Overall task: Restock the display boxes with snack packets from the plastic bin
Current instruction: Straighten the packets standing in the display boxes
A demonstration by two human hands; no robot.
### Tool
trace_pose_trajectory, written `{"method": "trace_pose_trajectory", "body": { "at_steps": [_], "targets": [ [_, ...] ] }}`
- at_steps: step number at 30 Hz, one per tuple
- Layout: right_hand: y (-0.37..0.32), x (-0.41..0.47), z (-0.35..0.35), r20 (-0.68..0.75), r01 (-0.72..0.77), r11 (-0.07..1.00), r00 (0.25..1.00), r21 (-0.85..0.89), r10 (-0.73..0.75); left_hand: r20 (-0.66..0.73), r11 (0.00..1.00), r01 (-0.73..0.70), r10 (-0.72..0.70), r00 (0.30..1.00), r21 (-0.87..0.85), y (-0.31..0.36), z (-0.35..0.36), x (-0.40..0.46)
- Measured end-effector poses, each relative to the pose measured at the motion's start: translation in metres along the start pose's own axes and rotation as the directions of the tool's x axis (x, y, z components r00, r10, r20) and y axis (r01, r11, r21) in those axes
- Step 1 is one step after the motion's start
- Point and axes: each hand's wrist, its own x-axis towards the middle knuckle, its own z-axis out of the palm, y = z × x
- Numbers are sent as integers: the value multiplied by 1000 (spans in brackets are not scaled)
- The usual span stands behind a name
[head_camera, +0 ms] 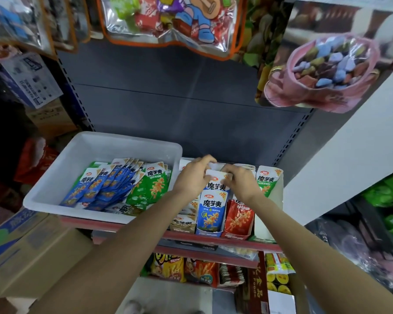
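Resting on the shelf (225, 242), white plastic bin (55, 189) of blue and green snack packets (123, 184) (left side), blue display box (210, 214) beside it, left hand (194, 177) and right hand (241, 181) above, fingers pinching a blue packet (217, 182) at its top.

Your plastic bin (55, 189) sits at the shelf's (213, 240) left end, packets (123, 184) inside. Display boxes (210, 214) stand right of it, along the front edge.

The blue display box (210, 214) and the green packets (153, 184) in the white plastic bin (55, 177) read "魔芋爽"; a brown carton (258, 284) below read "Foods".
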Motion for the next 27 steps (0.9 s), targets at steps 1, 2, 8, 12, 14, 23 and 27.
{"method": "trace_pose_trajectory", "body": {
  "at_steps": [1,2,8,12,14,23,27],
  "targets": [
    [1,0,2,27,10,998,1000,-64,-8,8,998,-19,18,1000,55,-2,2,-1],
    [2,1,4,32,19,995,999,-96,-16,22,991,-40,37,999,130,-2,2,-1],
    [-17,-5,8,-84,10,991,996,135,1,-64,986,-51,62,996,162,-11,-13,-12],
    [-57,-5,23,-47,29,955,999,296,-16,-202,966,94,-145,968,-241,-37,-53,-39],
    [-84,1,39,-7,81,951,997,298,-83,-193,881,215,-319,928,-421,-63,-74,-54],
    [-212,42,172,344,150,985,923,85,-170,-144,780,591,-621,770,-203,-210,-157,-91],
    [-244,56,220,532,149,989,836,8,-131,18,784,611,-616,788,109,-253,-167,-79]
  ]
}}
